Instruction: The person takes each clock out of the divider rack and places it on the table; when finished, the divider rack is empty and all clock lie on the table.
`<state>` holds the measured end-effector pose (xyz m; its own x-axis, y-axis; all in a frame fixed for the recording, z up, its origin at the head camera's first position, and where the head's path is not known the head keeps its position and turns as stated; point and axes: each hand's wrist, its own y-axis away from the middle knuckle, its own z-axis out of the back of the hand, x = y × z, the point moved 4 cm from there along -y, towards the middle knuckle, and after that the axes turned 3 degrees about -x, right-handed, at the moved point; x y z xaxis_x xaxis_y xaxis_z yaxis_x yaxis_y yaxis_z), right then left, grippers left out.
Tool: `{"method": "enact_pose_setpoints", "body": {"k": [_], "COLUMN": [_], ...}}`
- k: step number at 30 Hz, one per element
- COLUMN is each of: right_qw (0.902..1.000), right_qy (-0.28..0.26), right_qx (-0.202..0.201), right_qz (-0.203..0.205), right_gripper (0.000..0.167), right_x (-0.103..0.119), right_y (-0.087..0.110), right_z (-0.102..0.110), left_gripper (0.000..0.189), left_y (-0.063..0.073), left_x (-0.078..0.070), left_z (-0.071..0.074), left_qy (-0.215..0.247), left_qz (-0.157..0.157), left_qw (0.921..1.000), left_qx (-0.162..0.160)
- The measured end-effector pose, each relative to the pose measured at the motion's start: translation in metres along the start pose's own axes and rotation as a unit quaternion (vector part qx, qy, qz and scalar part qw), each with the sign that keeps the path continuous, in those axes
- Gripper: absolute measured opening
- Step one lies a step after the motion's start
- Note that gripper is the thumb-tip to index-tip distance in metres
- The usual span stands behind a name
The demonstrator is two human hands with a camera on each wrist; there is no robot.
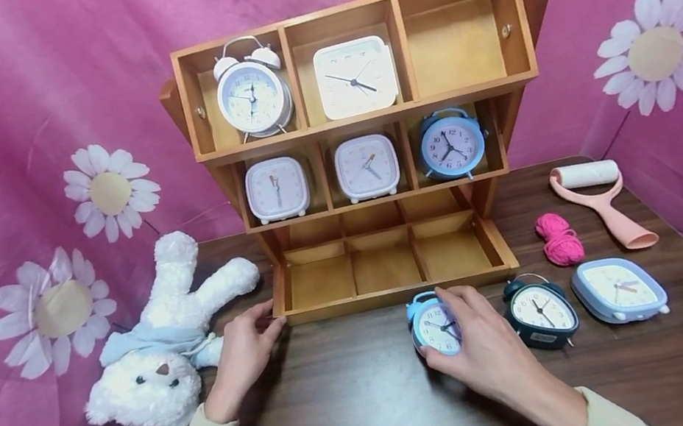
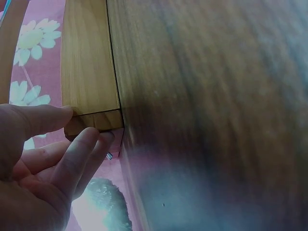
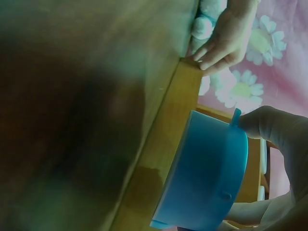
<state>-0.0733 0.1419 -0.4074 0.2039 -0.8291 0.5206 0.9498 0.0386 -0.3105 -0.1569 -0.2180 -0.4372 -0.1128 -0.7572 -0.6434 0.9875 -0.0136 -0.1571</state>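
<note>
My right hand [image 1: 436,324] grips a light blue round alarm clock [image 1: 432,327] standing on the dark wooden table [image 1: 357,397], just in front of the wooden shelf's bottom tray [image 1: 395,297]. In the right wrist view the fingers [image 3: 272,127] and thumb curl round the blue clock [image 3: 207,173]. My left hand [image 1: 267,318] touches the tray's front left corner; its fingertips [image 2: 96,137] and thumb rest on the wooden corner [image 2: 94,120]. The tray's compartments hold nothing. Higher shelf compartments hold several clocks, among them a blue round one [image 1: 451,143].
A black round clock [image 1: 540,312] and a blue-grey square clock [image 1: 618,288] lie right of my right hand. Behind them are pink yarn [image 1: 560,239] and a pink lint roller [image 1: 601,201]. A white teddy bear [image 1: 155,347] lies left. Pink flowered cloth surrounds the table.
</note>
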Motion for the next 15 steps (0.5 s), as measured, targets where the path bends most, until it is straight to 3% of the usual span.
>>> {"method": "enact_pose_setpoints", "body": {"k": [15], "right_qw": [0.9998], "right_qy": [0.016], "right_qx": [0.004], "right_qz": [-0.013], "right_gripper": [0.087], "right_x": [-0.021], "right_y": [0.007], "right_z": [-0.009], "left_gripper": [0.038], "left_y": [0.0], "left_x": [0.0], "left_z": [0.001], "left_qy": [-0.001], "left_qz": [0.008], "left_qw": [0.9999], "left_qx": [0.006]}}
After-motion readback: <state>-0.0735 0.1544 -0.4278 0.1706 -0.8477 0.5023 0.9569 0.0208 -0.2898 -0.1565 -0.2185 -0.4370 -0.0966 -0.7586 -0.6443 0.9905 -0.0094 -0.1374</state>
